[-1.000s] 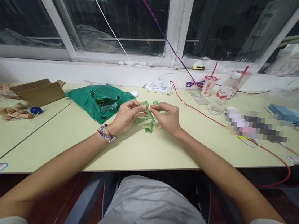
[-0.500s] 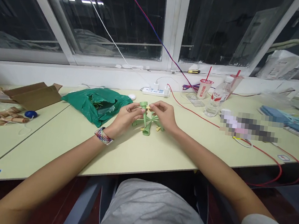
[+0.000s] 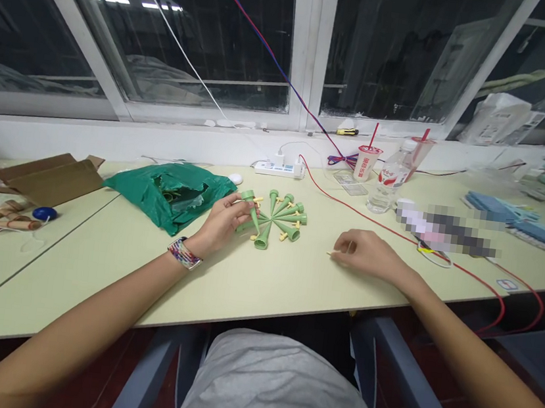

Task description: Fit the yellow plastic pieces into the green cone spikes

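Observation:
My left hand grips a green plastic watering spike, wide end up and tapered end pointing down. A yellow valve piece shows near its top. Just beyond, several more green watering spikes lie fanned out like spokes on the table, tips together at the centre, with small yellow pieces beside their wide ends. Off to the right, my right hand rests low over the table with fingers pinched. A tiny pale yellow piece pokes out from its fingertips; most of it is hidden.
A torn green plastic bag lies left of the spikes. Farther left are a cardboard box and a blue ball. Behind stand a power strip, a drink cup and a water bottle. A red cable crosses the right side.
My right hand has moved away from the watering spike, rightward and toward me, with a small yellow piece at its fingertips. My left hand still holds the spike, shifted slightly left.

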A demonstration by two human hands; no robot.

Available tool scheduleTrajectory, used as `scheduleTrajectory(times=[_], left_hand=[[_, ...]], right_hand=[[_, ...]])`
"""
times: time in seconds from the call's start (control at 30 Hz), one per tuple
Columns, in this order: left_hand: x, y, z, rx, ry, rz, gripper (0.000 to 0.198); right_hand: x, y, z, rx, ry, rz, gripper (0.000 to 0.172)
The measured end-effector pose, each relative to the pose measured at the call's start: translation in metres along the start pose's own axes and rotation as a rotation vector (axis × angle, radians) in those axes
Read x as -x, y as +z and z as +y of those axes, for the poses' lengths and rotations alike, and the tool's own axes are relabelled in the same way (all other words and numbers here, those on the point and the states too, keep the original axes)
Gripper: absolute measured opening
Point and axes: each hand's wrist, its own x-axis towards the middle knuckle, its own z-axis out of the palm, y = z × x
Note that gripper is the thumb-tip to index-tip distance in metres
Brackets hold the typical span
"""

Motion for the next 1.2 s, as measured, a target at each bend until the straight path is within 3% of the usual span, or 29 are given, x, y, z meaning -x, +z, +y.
scheduleTrajectory(times=[0.1,0.2,0.4,0.6,0.9,1.2], left_hand=[[0.000,-0.001,-0.002,-0.001,0.006,0.002,0.032],[0.002,-0.001,-0.003,0.015,0.010,0.000,0.030],[0.009,0.006,0.002,-0.009,0.005,-0.048,0.031],[0.011,0.005,0.002,-0.015,0.022,-0.066,0.036],[0.008,0.000,0.001,-0.046,0.039,-0.097,0.035],[0.010,0.002,0.000,-0.091,0.042,-0.084,0.032]], right_hand=[[0.009,0.006,-0.004,0.031,-0.072,-0.051,0.003],[0.000,0.007,-0.009,-0.004,-0.203,-0.054,0.006],[-0.060,0.014,-0.048,-0.239,-0.388,0.119,0.004],[-0.111,0.033,-0.091,-0.158,-0.552,0.247,0.009],[-0.111,0.042,-0.102,-0.165,-0.581,0.266,0.008],[-0.106,0.043,-0.093,-0.236,-0.604,0.303,0.008]])
